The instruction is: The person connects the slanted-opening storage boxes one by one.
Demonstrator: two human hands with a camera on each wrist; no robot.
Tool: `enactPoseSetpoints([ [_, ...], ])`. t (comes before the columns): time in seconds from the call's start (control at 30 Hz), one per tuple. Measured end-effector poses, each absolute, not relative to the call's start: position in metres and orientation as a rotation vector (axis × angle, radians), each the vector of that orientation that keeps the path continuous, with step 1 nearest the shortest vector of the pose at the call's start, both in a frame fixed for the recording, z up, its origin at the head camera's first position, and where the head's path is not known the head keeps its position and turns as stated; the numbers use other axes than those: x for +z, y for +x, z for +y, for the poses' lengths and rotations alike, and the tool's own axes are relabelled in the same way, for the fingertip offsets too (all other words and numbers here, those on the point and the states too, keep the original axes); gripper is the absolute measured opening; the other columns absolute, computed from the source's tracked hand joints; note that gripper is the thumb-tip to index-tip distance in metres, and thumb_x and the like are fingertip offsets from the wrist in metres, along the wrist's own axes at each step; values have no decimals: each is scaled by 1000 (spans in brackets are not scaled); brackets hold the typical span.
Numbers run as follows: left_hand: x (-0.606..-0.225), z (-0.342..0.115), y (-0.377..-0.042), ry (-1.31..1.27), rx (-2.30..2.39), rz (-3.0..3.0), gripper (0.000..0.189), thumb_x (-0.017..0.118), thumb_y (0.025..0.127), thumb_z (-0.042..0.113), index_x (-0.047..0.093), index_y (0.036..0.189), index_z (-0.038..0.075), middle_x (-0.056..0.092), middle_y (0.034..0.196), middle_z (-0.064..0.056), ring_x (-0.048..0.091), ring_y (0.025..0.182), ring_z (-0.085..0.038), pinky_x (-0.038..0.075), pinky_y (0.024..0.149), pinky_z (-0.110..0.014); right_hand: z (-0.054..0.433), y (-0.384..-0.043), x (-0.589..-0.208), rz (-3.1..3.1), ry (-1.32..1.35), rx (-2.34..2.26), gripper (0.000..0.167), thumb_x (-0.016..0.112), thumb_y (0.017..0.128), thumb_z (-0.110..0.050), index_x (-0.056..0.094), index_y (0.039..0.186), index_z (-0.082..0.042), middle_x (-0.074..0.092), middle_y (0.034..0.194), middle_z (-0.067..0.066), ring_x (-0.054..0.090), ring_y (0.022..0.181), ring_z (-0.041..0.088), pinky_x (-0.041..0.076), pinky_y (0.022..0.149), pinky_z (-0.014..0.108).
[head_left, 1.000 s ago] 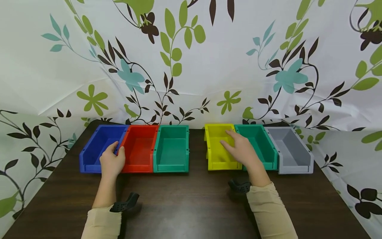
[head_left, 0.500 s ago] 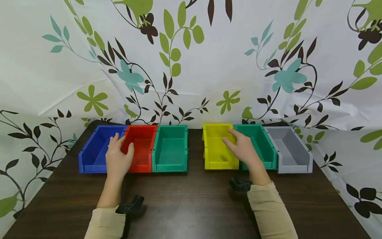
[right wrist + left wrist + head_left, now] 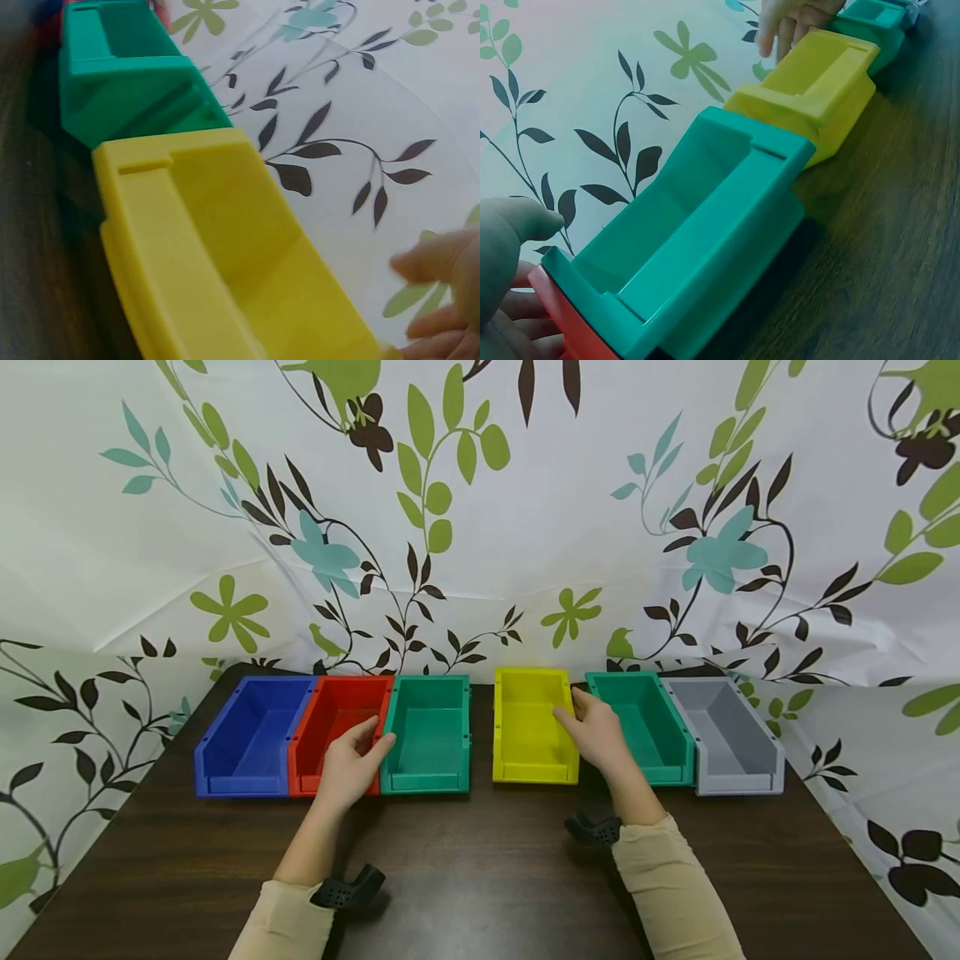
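In the head view my left hand (image 3: pixel 351 766) reaches over the red bin (image 3: pixel 318 731), with its thumb toward the left-hand green bin (image 3: pixel 426 735). In the left wrist view the thumb is raised by that bin's corner and the fingers lie behind the red wall. My right hand (image 3: pixel 597 731) is at the right side of the yellow bin (image 3: pixel 532 727), its fingers along the outer wall and its thumb over the rim. In the right wrist view the thumb (image 3: pixel 424 259) is raised apart from the fingers. The yellow bin has no contents in view.
A blue bin (image 3: pixel 255 731) stands left of the red one. Another green bin (image 3: pixel 645 727) and a grey bin (image 3: pixel 723 735) stand at the right. All are on a dark wooden table (image 3: pixel 480 868) before a leaf-patterned cloth (image 3: pixel 510 543).
My left hand has moved right, from the wall between the blue and red bins to the red and green ones. The yellow bin has slid left, away from the right-hand green bin, with my right hand following.
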State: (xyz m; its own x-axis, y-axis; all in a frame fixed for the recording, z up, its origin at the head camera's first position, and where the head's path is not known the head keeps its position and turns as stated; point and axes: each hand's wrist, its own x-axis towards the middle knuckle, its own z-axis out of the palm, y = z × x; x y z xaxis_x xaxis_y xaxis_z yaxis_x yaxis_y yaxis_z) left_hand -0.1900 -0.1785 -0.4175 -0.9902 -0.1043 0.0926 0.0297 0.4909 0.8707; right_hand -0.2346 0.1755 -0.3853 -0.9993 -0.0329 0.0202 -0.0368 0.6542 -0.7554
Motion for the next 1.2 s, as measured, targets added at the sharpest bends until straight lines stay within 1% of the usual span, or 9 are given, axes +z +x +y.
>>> enactPoseSetpoints([
  [0.07, -417, -178, -190, 75, -1535, -2594, 59, 61, 92, 32, 45, 139, 0, 51, 138, -21, 51, 125, -35, 43, 103, -47, 172, -235, -386, -2914, 25, 1270, 65, 51, 97, -30, 26, 146, 6, 38, 146, 25, 45, 130, 37, 44, 101, 48],
  [0.13, -417, -177, -189, 85, -1541, -2597, 58, 60, 92, 30, 44, 139, 0, 50, 139, -21, 49, 127, -35, 42, 104, -47, 168, -235, -387, -2952, -16, 1248, 63, 50, 97, -26, 27, 145, 8, 40, 144, 27, 48, 127, 37, 47, 98, 47],
  [0.27, -417, -177, -190, 90, -1537, -2604, 57, 60, 93, 28, 44, 139, 0, 50, 139, -21, 49, 127, -35, 42, 104, -47, 164, -235, -388, -2970, -82, 1236, 57, 47, 97, -16, 28, 144, 8, 42, 143, 27, 54, 121, 35, 51, 92, 45],
  [0.37, -417, -178, -190, 92, -1538, -2600, 56, 60, 93, 27, 45, 139, -1, 50, 138, -21, 50, 126, -35, 42, 104, -47, 163, -235, -389, -2936, -93, 1239, 54, 46, 95, -12, 30, 143, 8, 44, 141, 26, 56, 118, 34, 53, 89, 43],
  [0.53, -418, -178, -191, 91, -1557, -2591, 56, 60, 93, 27, 45, 139, -1, 51, 138, -21, 50, 126, -35, 42, 103, -47, 164, -234, -391, -2845, -87, 1304, 53, 46, 94, -11, 34, 142, 7, 50, 136, 26, 59, 115, 33, 54, 86, 42],
  [0.7, -419, -178, -191, 86, -1574, -2577, 56, 60, 92, 27, 45, 138, -1, 51, 137, -21, 51, 125, -35, 43, 103, -47, 164, -235, -391, -2755, -89, 1409, 52, 48, 95, -12, 35, 142, 5, 51, 135, 25, 59, 116, 32, 54, 85, 42],
  [0.9, -418, -179, -191, 80, -1586, -2578, 57, 60, 92, 28, 45, 139, -1, 51, 137, -21, 50, 126, -35, 42, 103, -47, 165, -235, -386, -2708, -91, 1524, 52, 49, 95, -13, 36, 143, 3, 52, 134, 24, 60, 115, 31, 54, 86, 41],
  [1.2, -418, -179, -191, 70, -1586, -2573, 56, 61, 92, 27, 45, 138, -1, 52, 136, -22, 51, 124, -35, 43, 102, -47, 162, -231, -383, -2672, -69, 1635, 50, 50, 95, -13, 39, 142, 2, 57, 129, 23, 62, 111, 30, 54, 88, 41],
])
